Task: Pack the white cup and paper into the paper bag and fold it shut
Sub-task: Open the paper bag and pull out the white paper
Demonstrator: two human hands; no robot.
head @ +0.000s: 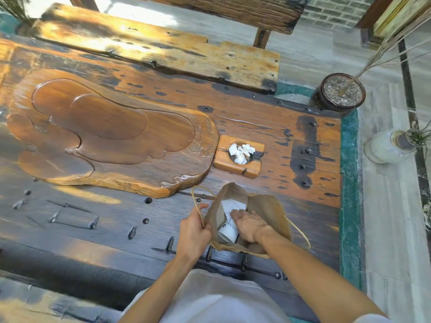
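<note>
A brown paper bag (268,210) stands open on the dark wooden table near its front edge. Inside it lie a white cup (227,231) with a dark mark and a white sheet of paper (233,206) behind the cup. My left hand (193,231) pinches the bag's left rim together with a thin rope handle. My right hand (249,223) reaches into the bag's mouth, fingers spread and flat above the cup, holding nothing that I can see.
A carved wooden tea tray (105,136) fills the table's left. A small wooden holder (240,157) with crumpled white tissue stands just beyond the bag. A bench (163,52) lies across the far side. A pot (338,94) and a white vase (387,145) stand on the floor at right.
</note>
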